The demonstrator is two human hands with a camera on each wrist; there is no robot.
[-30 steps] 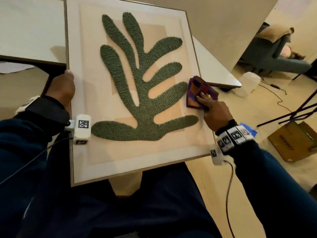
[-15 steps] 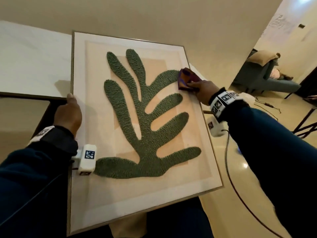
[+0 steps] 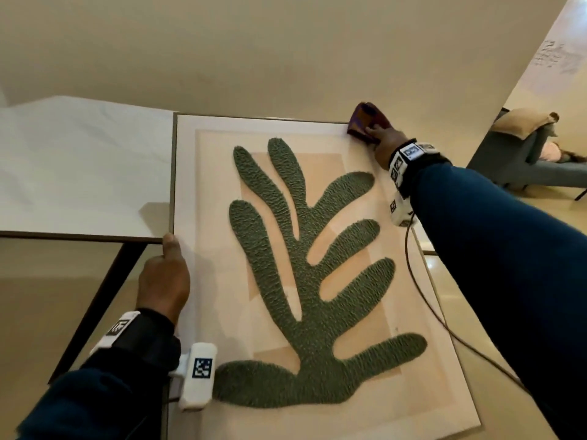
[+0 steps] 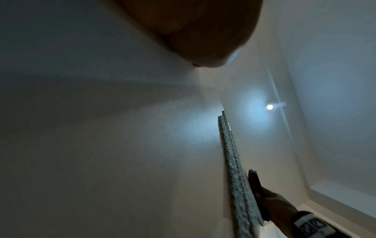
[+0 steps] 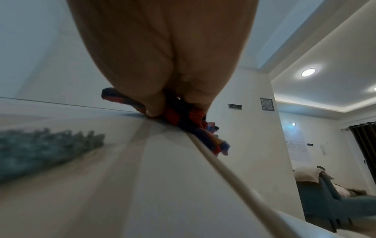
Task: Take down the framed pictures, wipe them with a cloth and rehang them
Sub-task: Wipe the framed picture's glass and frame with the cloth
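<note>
A large framed picture with a raised green leaf shape lies face up in front of me, its top end against the wall. My left hand grips the frame's left edge, thumb on the front. My right hand holds a purple and red cloth pressed on the frame's top right corner. In the right wrist view the fingers pinch the cloth against the frame edge. The left wrist view shows the leaf relief side on, with the cloth beyond it.
A white table top on a dark leg adjoins the frame's left side. A plain wall rises behind. A blue sofa with a cushion stands far right. A cable hangs from my right wrist.
My right hand has slid the cloth up the picture's right side to the top right corner. My left hand has kept its hold on the left edge.
</note>
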